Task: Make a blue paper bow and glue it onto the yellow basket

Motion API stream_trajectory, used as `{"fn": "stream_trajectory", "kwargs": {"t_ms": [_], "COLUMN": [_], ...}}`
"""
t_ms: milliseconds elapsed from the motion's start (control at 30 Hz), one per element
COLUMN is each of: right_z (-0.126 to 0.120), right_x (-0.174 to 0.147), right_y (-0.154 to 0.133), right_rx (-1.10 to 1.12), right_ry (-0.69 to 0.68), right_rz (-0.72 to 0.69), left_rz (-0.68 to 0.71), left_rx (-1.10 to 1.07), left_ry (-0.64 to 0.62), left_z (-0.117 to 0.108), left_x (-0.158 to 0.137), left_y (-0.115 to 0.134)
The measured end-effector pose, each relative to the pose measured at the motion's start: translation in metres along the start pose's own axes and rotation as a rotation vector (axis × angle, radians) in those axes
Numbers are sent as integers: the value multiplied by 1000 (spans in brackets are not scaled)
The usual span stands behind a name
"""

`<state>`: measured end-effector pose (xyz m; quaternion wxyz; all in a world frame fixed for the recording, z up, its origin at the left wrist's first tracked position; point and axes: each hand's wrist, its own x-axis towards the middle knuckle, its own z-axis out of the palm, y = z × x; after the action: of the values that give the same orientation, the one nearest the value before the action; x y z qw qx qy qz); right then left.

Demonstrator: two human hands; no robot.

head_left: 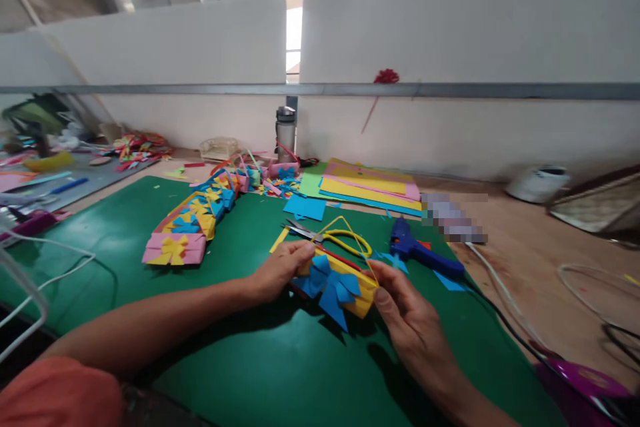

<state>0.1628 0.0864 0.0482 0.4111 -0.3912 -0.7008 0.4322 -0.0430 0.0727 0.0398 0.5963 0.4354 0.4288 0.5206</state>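
Orange sleeve [55, 393] fills the lower left corner of the frame, and from it the left forearm runs up toward the middle, where both hands meet over the green mat [125, 240] on the tabletop [540, 260]. Left hand [280, 270] pinches the upper left end of a small yellow paper basket [357, 293] with fingers closed on its edge; right hand [407, 320] grips the lower right end, thumb pressed against the side. A blue paper bow [333, 287] sits on the front face of the basket, and a thin yellow loop handle rises from it. Just behind, toward centre frame, lie yellow-handled scissors [330, 237] and, to their right, a blue glue gun [420, 250] with its cord trailing off right. A row of finished baskets [195, 220] stretches to the upper left (each with its own bow), and coloured paper sheets [370, 187] are stacked beyond. By my reading the bow is being pressed or checked after fixing; a next move would call for steady pressure on the bow without crushing the thin walls.
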Motion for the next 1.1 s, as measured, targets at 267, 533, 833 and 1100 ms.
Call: {"fn": "stream_trajectory", "kwargs": {"t_ms": [267,533,833,1100], "right_z": [1,2,20,37], "right_x": [-1,5,54,96], "right_y": [2,-9,-31,-37], "right_rx": [-31,-14,-65,-327], "right_ry": [2,7,-173,-297], "right_rz": [30,72,65,-20], "left_rz": [33,82,125,200], "left_rx": [-34,-102,-86,-49], "left_ry": [51,106,173,309], "left_z": [2,-4,-20,-38], "left_x": [1,5,-3,4], "left_y": [3,11,15,14]}}
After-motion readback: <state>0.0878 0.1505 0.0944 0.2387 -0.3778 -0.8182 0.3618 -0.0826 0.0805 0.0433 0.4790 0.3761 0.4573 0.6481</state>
